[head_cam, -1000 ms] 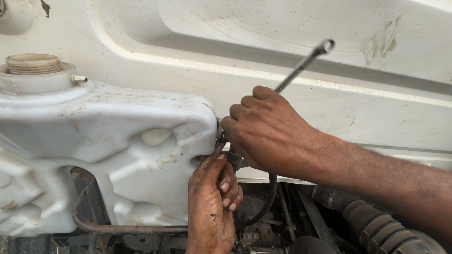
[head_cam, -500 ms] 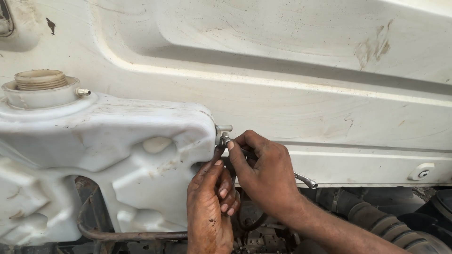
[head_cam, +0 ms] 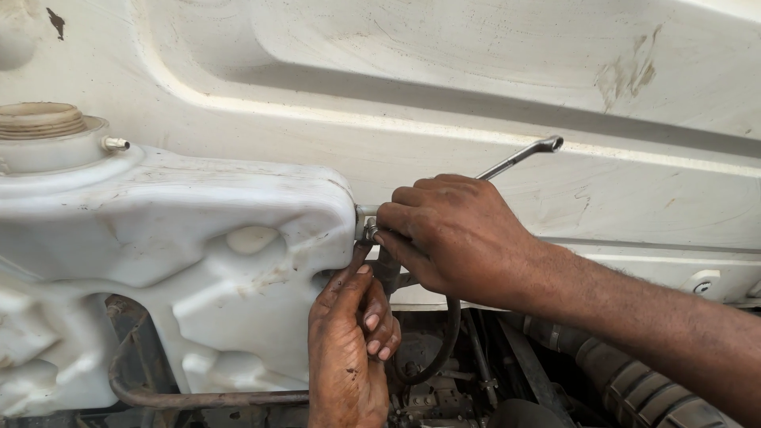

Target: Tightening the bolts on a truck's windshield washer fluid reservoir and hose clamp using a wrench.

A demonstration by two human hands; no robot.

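A dirty white plastic tank (head_cam: 174, 246) with a round capped neck (head_cam: 40, 123) fills the left of the view. At its right edge sits a small metal fitting (head_cam: 366, 224). My right hand (head_cam: 452, 234) grips a metal wrench (head_cam: 519, 157) whose box end sticks up to the right, its working end at the fitting. My left hand (head_cam: 349, 349) reaches up from below, with its fingers curled around a dark hose (head_cam: 445, 337) and touching the underside of the fitting.
A white painted vehicle body panel (head_cam: 476, 71) runs behind everything. Below lie dark engine parts, a corrugated hose (head_cam: 642, 388) at lower right and a rusty bent pipe (head_cam: 158, 395) under the tank.
My right hand has swung the wrench: up a second ago, hidden low half a second ago, and raised up-right again now. The view has shifted slightly. My left hand stays under the fitting.
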